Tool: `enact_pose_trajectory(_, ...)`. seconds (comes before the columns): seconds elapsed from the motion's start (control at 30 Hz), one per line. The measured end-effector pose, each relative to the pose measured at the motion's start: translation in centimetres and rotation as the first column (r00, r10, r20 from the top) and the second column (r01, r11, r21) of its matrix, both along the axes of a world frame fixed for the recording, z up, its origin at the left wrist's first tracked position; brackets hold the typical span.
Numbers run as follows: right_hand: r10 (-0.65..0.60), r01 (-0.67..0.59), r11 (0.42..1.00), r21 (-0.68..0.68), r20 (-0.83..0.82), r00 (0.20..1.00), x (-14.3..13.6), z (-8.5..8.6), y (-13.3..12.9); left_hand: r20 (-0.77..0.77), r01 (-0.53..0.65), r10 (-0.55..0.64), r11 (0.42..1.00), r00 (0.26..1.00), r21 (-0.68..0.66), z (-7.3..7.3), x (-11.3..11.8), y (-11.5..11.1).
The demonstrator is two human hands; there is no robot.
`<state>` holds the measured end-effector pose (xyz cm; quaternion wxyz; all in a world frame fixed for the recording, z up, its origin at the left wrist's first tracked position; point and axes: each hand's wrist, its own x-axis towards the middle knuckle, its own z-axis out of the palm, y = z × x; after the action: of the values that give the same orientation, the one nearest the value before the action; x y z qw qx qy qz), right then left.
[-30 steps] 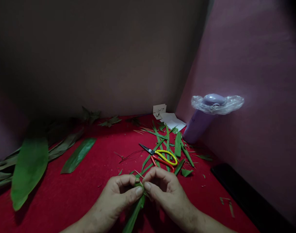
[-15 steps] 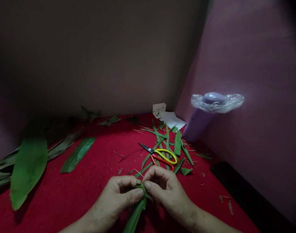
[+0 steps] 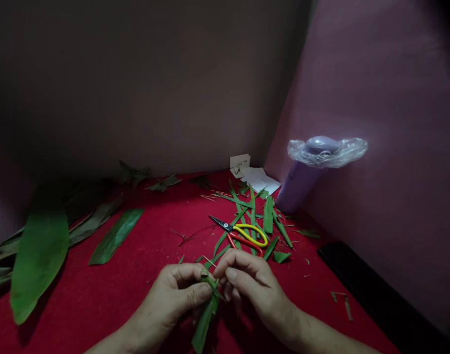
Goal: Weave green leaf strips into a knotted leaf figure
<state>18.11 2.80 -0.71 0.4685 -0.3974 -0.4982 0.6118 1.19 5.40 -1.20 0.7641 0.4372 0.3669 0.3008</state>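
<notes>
My left hand (image 3: 181, 292) pinches a folded green leaf strip (image 3: 205, 324) between thumb and fingers. A small knot-like fold shows at the strip's top, and its long tail hangs down toward me. My right hand (image 3: 252, 282) is close against the fold, fingers curled and the index fingertip at the leaf's edge; what it grips, if anything, is hidden. A thin pale stick (image 3: 209, 261) shows just beyond the right index fingertip; I cannot tell whether it is held or lies on the cloth. Scissors (image 3: 243, 232) with one yellow and one red handle lie just beyond my hands.
Cut leaf strips (image 3: 268, 215) and scraps are scattered around the scissors on the red cloth (image 3: 166, 211). Large leaves (image 3: 41, 260) lie at left. White papers (image 3: 261, 180), a plastic-topped purple bottle (image 3: 300, 184) and a long black object (image 3: 357, 275) are at right.
My right thumb has drawn back from the leaf fold, slightly to the right. The leaf has shifted a little in my left hand, its tail now steeper. The whole view has moved slightly.
</notes>
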Motion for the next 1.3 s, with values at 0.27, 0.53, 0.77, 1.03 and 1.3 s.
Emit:
enact_pose_trajectory(0.27, -0.092, 0.073, 0.981, 0.177, 0.099, 0.991, -0.2, 0.0, -0.2, -0.013, 0.028, -0.027, 0.998, 1.0, 0.059, 0.3, -0.1, -0.2)
enact_pose_trajectory(0.53, -0.043, 0.042, 0.995, 0.085, 0.01, 0.999, -0.3, 0.1, -0.1, -0.057, 0.04, -0.035, 0.995, 0.998, 0.093, 0.8, -0.3, -0.2)
enact_pose_trajectory(0.77, -0.042, 0.039, 0.995, 0.087, 0.025, 0.999, -0.3, 0.5, -0.2, -0.087, 0.078, -0.07, 0.993, 0.994, 0.092, 0.7, -0.3, -0.3)
enact_pose_trajectory(1.03, -0.061, 0.053, 0.997, 0.062, 0.136, 0.989, -0.4, 0.2, -0.3, -0.079, 0.087, -0.083, 0.996, 0.993, 0.037, 0.9, 0.0, -0.5)
enact_pose_trajectory(1.3, -0.095, 0.082, 0.991, 0.105, 0.119, 0.988, -0.3, 0.5, -0.3, -0.046, 0.051, -0.05, 0.998, 0.998, 0.032, 1.1, 0.1, -0.5)
